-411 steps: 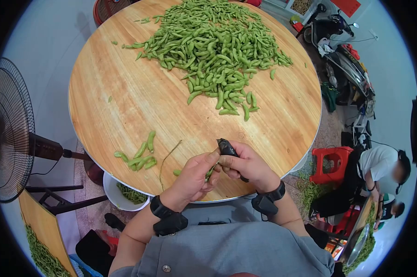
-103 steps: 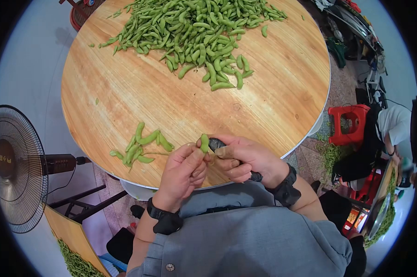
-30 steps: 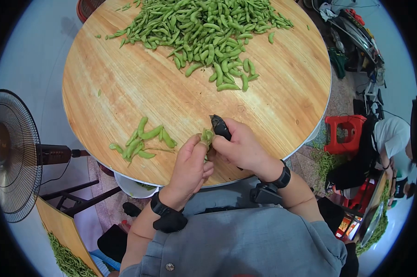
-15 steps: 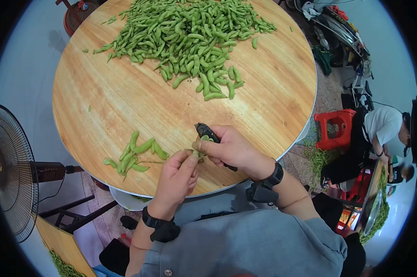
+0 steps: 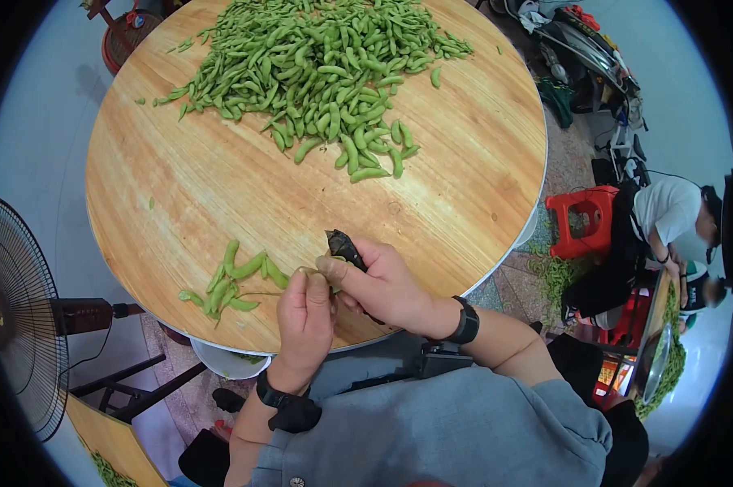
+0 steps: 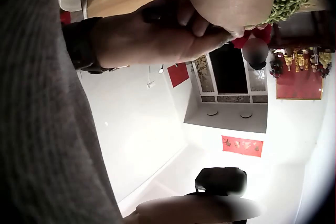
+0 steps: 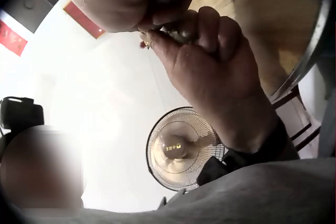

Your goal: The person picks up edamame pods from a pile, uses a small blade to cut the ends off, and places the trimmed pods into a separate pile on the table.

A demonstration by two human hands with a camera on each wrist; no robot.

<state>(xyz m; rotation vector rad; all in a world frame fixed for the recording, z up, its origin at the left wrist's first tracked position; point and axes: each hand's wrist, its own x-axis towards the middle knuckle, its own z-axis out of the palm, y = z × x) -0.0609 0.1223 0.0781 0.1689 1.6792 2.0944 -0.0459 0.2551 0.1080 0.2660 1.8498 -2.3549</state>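
My right hand (image 5: 382, 284) grips a black, wrapped tool (image 5: 347, 248) with a pointed tip facing away; its kind I cannot tell. Against it my left hand (image 5: 305, 312) pinches an edamame pod, now mostly hidden behind fingers and thumb. The two thumbs meet close over the near edge of the round wooden table (image 5: 464, 178). Just left of the hands lies a small group of edamame pods (image 5: 230, 280) with a thin stalk. A large heap of edamame (image 5: 317, 65) covers the far side. In the right wrist view, the left hand (image 7: 220, 71) has curled fingers.
A white bucket (image 5: 230, 362) stands under the table's near left edge. A standing fan (image 5: 13, 316) is at the left. On the right are a red stool (image 5: 577, 219) and a seated person (image 5: 667, 213); loose green stalks (image 5: 557, 280) lie on the floor.
Both hands have shifted left over the table, and the pod between them has slipped from sight. Compared with the oldest frame, the small group of pods at left is larger.
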